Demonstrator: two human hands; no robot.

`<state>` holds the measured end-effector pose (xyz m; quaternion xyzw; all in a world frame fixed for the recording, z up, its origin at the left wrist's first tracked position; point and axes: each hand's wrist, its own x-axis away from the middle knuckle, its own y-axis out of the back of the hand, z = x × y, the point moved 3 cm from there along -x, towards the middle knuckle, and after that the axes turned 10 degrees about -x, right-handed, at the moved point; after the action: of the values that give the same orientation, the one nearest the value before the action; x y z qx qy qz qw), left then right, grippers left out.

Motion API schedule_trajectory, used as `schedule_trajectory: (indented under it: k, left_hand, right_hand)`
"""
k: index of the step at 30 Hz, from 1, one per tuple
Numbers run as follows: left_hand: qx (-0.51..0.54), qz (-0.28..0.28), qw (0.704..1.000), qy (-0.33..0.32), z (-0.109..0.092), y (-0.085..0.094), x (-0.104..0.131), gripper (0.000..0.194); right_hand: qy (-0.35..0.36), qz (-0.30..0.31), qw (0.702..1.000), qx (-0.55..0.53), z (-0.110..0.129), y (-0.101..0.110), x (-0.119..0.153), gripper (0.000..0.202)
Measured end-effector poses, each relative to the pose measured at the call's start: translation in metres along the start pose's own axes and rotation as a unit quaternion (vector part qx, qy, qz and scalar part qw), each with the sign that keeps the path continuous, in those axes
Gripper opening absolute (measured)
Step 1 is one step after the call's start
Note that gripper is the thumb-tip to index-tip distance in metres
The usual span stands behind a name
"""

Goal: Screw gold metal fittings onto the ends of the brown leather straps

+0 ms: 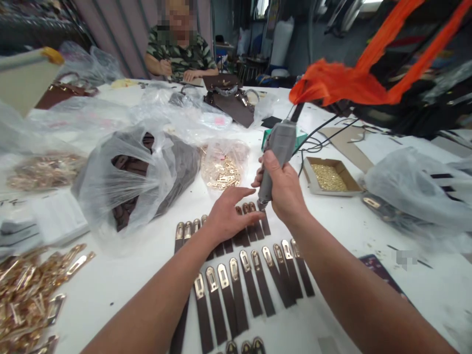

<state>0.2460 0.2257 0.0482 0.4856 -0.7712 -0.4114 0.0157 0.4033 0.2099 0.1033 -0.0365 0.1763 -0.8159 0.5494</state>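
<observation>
Item, grey handheld power tool (pixel 282 142): we find it upright with a slight tilt, centre-right, enclosed by the fingers of the right hand (pixel 289 189); its upper end meets an orange cloth (pixel 332 81), cut off at the far right. Whether its tip touches the strap end below, we cannot make out.

Item, left hand (pixel 230 214): thumb and forefinger apart, beside the tip; the remaining fingers are hidden, so we cannot tell whether they grip anything.

Item, dark straps with metal end plates (pixel 239 307): laid in rows before us; the far row is partly covered by the left hand, the nearest cut off at the near edge.

Item, dark flat object (pixel 383 273), near right: partly behind the right forearm, unidentified.

Item, white surface (pixel 121 280): it bears loose gold fittings (pixel 27 295) at near left, cut off; a large clear bag of dark pieces (pixel 177 162), contents blurred by plastic; a small bag of gold plates (pixel 224 172); and, right, a shallow box (pixel 335 193) of tiny brass parts.

Item, room: far side, a seated person in camouflage (pixel 179 59), a dark handbag (pixel 230 105), a pinkish curtain or wall (pixel 114 29); the far right is dim.
</observation>
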Motion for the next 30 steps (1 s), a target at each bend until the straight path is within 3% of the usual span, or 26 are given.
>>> schedule_trajectory:
  k: [4,7,9,11,13,14,16,18,20,22,25,30]
  left_hand:
    - [0.086,0.028,0.993,0.078,-0.009,0.009,-0.002,0.044]
    - [0.170,0.050,0.977,0.120,-0.009,0.013,-0.005,0.049]
    - [0.195,0.064,0.969,0.134,-0.008,0.014,-0.007,0.052]
    - [0.207,0.074,0.963,0.157,-0.006,0.015,-0.007,0.055]
    - [0.231,0.077,0.952,0.187,-0.004,0.015,-0.007,0.060]
    - [0.246,0.075,0.946,0.200,-0.002,0.015,-0.007,0.062]
    - [0.266,0.070,0.937,0.216,0.004,0.015,-0.006,0.064]
    - [0.272,0.063,0.935,0.220,0.011,0.014,-0.005,0.063]
    - [0.274,0.058,0.935,0.217,0.017,0.012,-0.003,0.061]
    - [0.271,0.059,0.936,0.216,0.020,0.009,-0.002,0.061]
    - [0.277,0.062,0.933,0.223,0.019,0.007,0.000,0.063]
    - [0.315,0.053,0.920,0.226,0.007,0.006,0.002,0.063]
  right_hand:
    - [-0.063,0.040,0.995,0.072,0.000,-0.015,0.009,0.069]
    - [-0.055,0.096,0.979,0.170,0.003,-0.023,0.011,0.065]
    - [-0.033,0.129,0.970,0.205,0.012,-0.017,0.006,0.059]
    - [0.012,0.135,0.956,0.262,0.028,0.006,-0.003,0.052]
    - [0.045,0.083,0.922,0.376,0.045,0.047,-0.018,0.048]
    - [0.038,0.031,0.880,0.472,0.053,0.074,-0.028,0.046]
    - [0.022,-0.034,0.836,0.547,0.063,0.126,-0.052,0.032]
    - [-0.013,-0.056,0.798,0.600,0.064,0.171,-0.076,0.021]
    - [-0.054,-0.055,0.766,0.638,0.057,0.203,-0.095,0.031]
    - [-0.091,-0.029,0.743,0.663,0.045,0.221,-0.108,0.034]
    - [-0.119,0.016,0.721,0.682,0.026,0.231,-0.117,0.019]
    - [-0.093,0.018,0.695,0.712,0.019,0.238,-0.115,0.011]
